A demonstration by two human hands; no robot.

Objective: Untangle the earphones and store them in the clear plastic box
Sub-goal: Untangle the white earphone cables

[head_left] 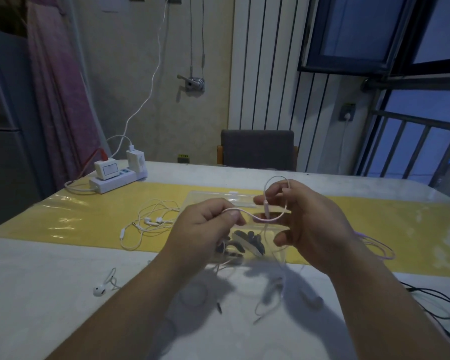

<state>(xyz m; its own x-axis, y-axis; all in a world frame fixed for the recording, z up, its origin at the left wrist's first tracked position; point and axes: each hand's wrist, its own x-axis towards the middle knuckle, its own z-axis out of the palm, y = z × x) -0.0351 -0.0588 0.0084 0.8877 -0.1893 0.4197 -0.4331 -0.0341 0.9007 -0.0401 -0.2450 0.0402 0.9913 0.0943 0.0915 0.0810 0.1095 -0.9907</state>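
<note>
Both my hands hold a pale pink earphone cord (257,217) above the clear plastic box (213,197). My left hand (203,224) pinches one stretch of the cord between thumb and fingers. My right hand (304,219) pinches the cord near a small pink piece, and the cord loops up over its fingers. The rest of the pink cord trails off to the right on the table. The box lies open on the yellow mat (89,216) with dark earphones (250,241) inside. A tangled white earphone set (151,220) lies left of the box.
A loose white earbud (99,291) lies at the near left. More cords and a jack plug (219,307) lie under my hands. A black cable (437,300) runs along the right edge. A white power strip (117,178) with chargers sits far left; a chair (257,149) stands behind the table.
</note>
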